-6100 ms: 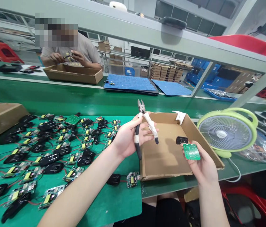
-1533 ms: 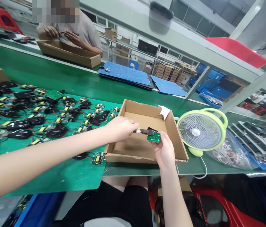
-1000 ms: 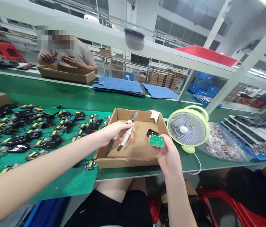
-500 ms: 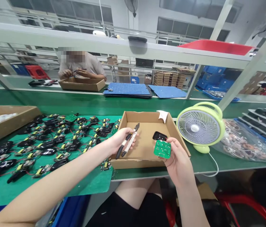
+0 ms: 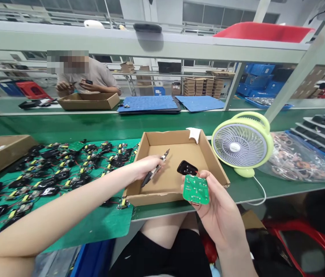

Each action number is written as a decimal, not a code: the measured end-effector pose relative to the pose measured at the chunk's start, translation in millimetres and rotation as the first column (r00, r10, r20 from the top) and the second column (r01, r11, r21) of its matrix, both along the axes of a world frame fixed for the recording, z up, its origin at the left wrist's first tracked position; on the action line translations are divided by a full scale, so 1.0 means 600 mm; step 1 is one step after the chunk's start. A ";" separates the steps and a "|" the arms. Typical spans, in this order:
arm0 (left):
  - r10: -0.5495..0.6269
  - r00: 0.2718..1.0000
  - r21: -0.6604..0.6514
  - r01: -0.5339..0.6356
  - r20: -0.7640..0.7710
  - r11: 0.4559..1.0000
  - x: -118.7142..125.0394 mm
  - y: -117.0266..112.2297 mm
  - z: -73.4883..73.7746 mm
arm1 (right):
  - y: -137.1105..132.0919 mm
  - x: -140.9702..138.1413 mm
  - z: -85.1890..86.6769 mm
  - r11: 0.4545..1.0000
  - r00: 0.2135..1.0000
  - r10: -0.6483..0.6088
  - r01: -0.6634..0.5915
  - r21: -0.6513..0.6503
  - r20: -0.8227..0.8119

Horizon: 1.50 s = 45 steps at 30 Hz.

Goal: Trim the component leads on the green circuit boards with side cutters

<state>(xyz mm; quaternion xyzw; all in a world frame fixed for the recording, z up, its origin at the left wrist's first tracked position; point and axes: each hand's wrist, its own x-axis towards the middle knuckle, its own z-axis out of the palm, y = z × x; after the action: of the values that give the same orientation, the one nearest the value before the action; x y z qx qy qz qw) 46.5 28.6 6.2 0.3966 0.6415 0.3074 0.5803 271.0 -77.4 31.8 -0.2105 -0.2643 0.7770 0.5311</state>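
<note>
In my left hand (image 5: 151, 166) is a pair of cutting pliers (image 5: 152, 174), its jaws pointing up and away over the shallow cardboard box (image 5: 162, 198). The fingers are wrapped round the handles. My right hand (image 5: 218, 202) grips a green circuit board (image 5: 196, 189) by its edge, the soldered face turned toward me. Just behind the board hangs a black plastic housing (image 5: 186, 168), with a bit of red wire between the two. Both hands are above the near part of the box. Inside the box, a white scrap (image 5: 194, 134) lies over the far right corner.
Many boards with black housings cover the green mat (image 5: 104, 225) on the left. A green desk fan (image 5: 239, 148) stands right of the box, beside a plastic bag of coiled parts (image 5: 297, 161). Across the bench a co-worker (image 5: 99, 77) handles a small black part.
The pliers have turned so their handles look closed together. My right hand has brought the board slightly nearer and to the left. The view has tilted down a little.
</note>
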 end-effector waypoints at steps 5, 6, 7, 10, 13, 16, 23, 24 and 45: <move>-0.175 0.935 0.016 0.189 -0.309 0.982 0.000 0.006 0.014 | -0.002 0.007 -0.004 0.999 1.000 0.007 -0.007 0.032 0.008; -0.203 0.909 0.020 0.226 -0.364 0.974 -0.003 0.006 0.020 | -0.002 0.008 -0.005 0.999 1.000 0.010 -0.011 0.034 0.010; -0.231 0.879 0.025 0.265 -0.417 0.964 -0.006 0.006 0.028 | -0.002 0.009 -0.006 0.999 1.000 0.012 -0.013 0.033 0.011; -0.310 0.772 0.041 0.397 -0.554 0.917 -0.020 -0.004 0.056 | -0.002 0.007 -0.009 1.000 1.000 0.012 -0.012 0.022 0.006; -0.382 0.649 0.016 0.519 -0.658 0.855 -0.035 -0.027 0.078 | 0.000 0.004 -0.011 1.000 1.000 0.003 -0.003 0.015 0.002; -0.396 0.549 -0.012 0.574 -0.736 0.819 -0.049 -0.058 0.085 | 0.004 -0.002 -0.014 1.000 1.000 -0.017 0.017 0.001 0.025; -0.245 0.877 0.238 0.364 -0.414 0.900 -0.071 -0.101 0.089 | 0.018 -0.014 -0.021 0.989 0.985 -0.144 0.146 -0.015 0.094; -0.191 0.970 0.250 0.223 -0.148 0.942 -0.070 -0.104 0.091 | 0.020 -0.014 -0.023 0.986 0.981 -0.162 0.165 -0.017 0.109; -0.031 0.074 0.054 -0.328 0.997 0.943 0.005 -0.208 0.071 | -0.011 -0.008 -0.072 0.896 0.763 -0.405 0.440 0.053 0.503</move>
<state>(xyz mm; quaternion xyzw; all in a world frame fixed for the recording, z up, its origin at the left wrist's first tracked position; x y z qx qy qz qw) 49.4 -96.2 49.1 0.0905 0.0718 0.6334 0.7652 266.1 -84.2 -11.6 -0.4771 -0.3124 0.5639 0.5973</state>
